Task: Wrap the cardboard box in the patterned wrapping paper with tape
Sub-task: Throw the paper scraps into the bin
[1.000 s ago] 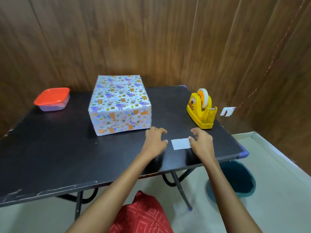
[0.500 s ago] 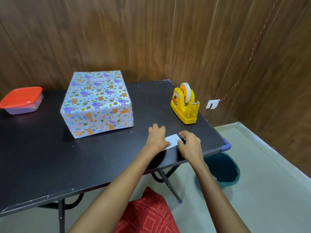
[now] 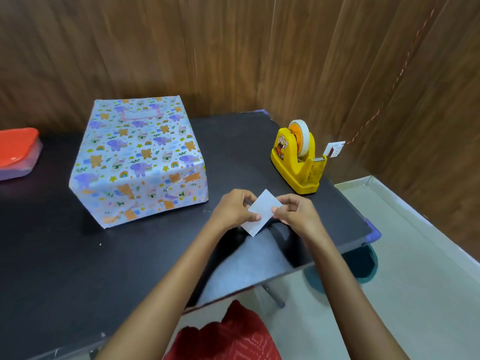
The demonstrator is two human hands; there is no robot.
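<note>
A white slip (image 3: 262, 213) is being pinched at both side edges by thumb and fingertips (image 3: 257, 217). It is being held tilted, one corner up, just above the table (image 3: 155, 255) and apparently clear of it. L hand (image 3: 233, 209) is being curled onto the slip's left edge, R hand (image 3: 296, 214) onto its right. Nothing else is being held by either.

The box (image 3: 137, 162) is sitting back and to the left, apart from both hands, w/ paper covering every face in view. A pale framed patch is showing near the far edge of its top. The dispenser (image 3: 298, 159) is standing to the right, near the table edge, w/ a roll loaded. A red-lidded tub (image 3: 15, 152) is sitting at far left, and a bin (image 3: 363, 266) is partly showing under the table's right corner.

Wrapping is prob. being finished off, and the slip is prob. being readied as a tag or sticker. Whether it has a backing can't be told.

Care is being called for here:
- The slip is best being gripped by its margins only, so no face gets creased or smudged.
- It is best being squared to a box edge before any tape is pulled.
- One hand is then being needed for the dispenser, so the slip must be pinned flat by the other.
</note>
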